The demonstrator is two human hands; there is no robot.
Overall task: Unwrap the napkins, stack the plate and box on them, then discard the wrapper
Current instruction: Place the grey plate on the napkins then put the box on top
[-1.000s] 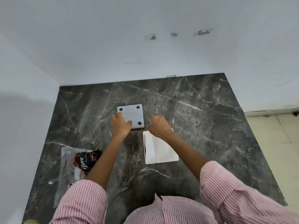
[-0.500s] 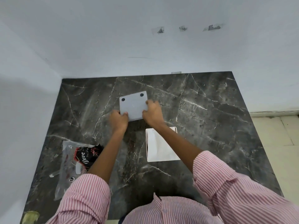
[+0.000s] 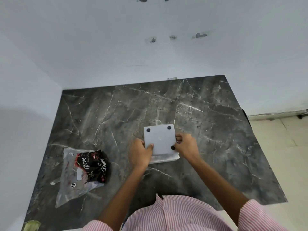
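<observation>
Brought back over the napkins [image 3: 166,158], grey plate [image 3: 160,140] clamped between both hands [image 3: 186,145], needing squaring; box unseen

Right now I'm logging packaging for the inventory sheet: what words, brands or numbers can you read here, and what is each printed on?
"Dove": white script on the black packet inside the clear wrapper on the counter, left.
"Dove": a second time on the same packet.
Smaller script beside the first "Dove": too small to read.
Round logo low on the wrapper: unreadable.
Grey plate held in both hands: four black dots, no text.
</observation>
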